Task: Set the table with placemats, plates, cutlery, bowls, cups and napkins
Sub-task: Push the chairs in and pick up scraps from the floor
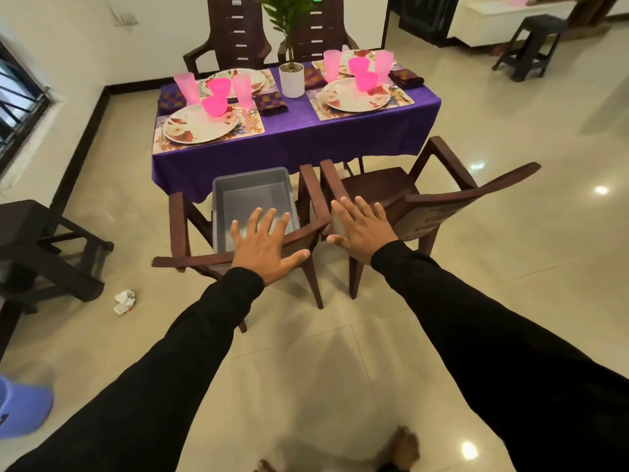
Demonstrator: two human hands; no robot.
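Note:
The table (299, 137) wears a purple cloth and carries floral placemats (160, 144), flowered plates (200, 126), pink bowls (214, 105), pale pink cups (186, 87), dark patterned napkins (271, 103) and cutlery (252, 118) at several places. I stand back from it. My left hand (267, 248) is spread flat, empty, over the backrest of the near left chair (177, 219). My right hand (362, 229) is spread too, empty, at the backrest of the near right chair (439, 199).
A grey tub (253, 195), nothing visible inside, sits on the left chair's seat. A potted plant (291, 78) stands mid-table, two chairs behind it. A dark stool (44, 253) and crumpled paper (125, 301) lie left; a violet object (23, 408) at the lower left edge.

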